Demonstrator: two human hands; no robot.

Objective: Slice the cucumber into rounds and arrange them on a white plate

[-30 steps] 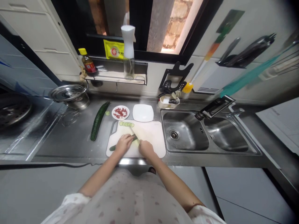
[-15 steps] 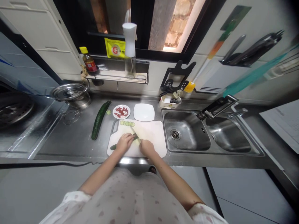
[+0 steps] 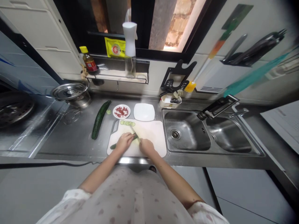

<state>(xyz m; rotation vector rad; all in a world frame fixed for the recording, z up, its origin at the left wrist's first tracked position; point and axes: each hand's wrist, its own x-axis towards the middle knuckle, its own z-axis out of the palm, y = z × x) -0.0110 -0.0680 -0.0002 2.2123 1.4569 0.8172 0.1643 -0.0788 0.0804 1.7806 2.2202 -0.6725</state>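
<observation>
Reaches in from 7 o'clock with the bare left forearm and lays the left hand palm down over the cut cucumber, fingers curled and gripping it against the white cutting board. Comes in from 5 o'clock with the right forearm and clenches the right hand round the handle of a knife, just at 3 o'clock of the left hand, knuckles close beside it. Points the thin blade away toward 11 o'clock, with its edge meeting the cucumber right by the left fingertips. Holds the cucumber on the board's near half, long axis running roughly from 8 to 2 o'clock, the dark uncut end poking out at 8 o'clock of the left hand and the cut end mostly hidden under the fingers at the blade. Shows a short row of slices along the board's far edge, at 12 o'clock of the left hand. Shows a whole cucumber on the steel counter at 10 o'clock, off the board, its length running from 7 to 1 o'clock. Shows a round plate of red bits and a bare square plate side by side just beyond the board, and a sink at 3 o'clock.
</observation>
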